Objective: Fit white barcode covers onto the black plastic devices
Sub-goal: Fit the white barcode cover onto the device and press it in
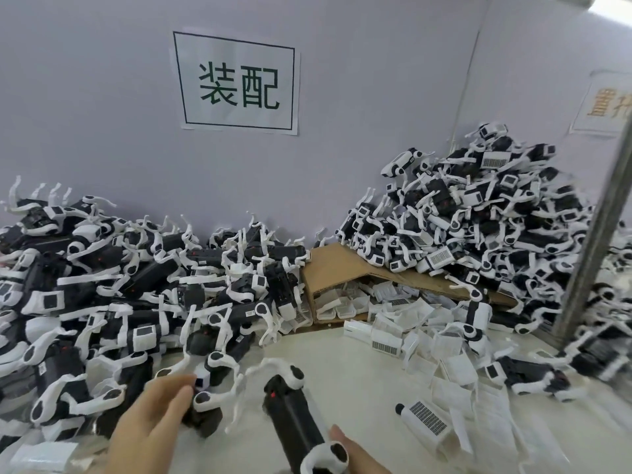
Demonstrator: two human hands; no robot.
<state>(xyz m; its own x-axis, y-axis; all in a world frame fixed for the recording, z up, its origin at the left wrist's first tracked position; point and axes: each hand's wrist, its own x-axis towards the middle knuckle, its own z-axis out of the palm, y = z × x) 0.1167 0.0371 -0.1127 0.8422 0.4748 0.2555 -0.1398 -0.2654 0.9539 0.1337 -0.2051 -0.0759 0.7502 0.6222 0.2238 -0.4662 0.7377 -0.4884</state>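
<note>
Devices heap (136, 285) at my left, another heap (478, 217) at my right, a cardboard box (342, 268) between them on the counter (359, 388).

Two hands (150, 415) (357, 455), two device heaps (136, 285) (478, 217), one cardboard box (342, 265), two signs (236, 80) (605, 104).

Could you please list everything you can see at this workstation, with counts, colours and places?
left heap of devices: too many to count, black with white straps, along the wall at left
right heap of devices: too many to count, same colours, right corner
held device: one, black, front centre
cardboard box: one, brown, between the heaps
barcode covers: many, white, spilling from the box
wall sign: one, white with dark characters, wall centre
post: one, grey, right
table: one, white
left hand: fingers straight, at the left heap's near edge
right hand: grips the held device's near end
</note>
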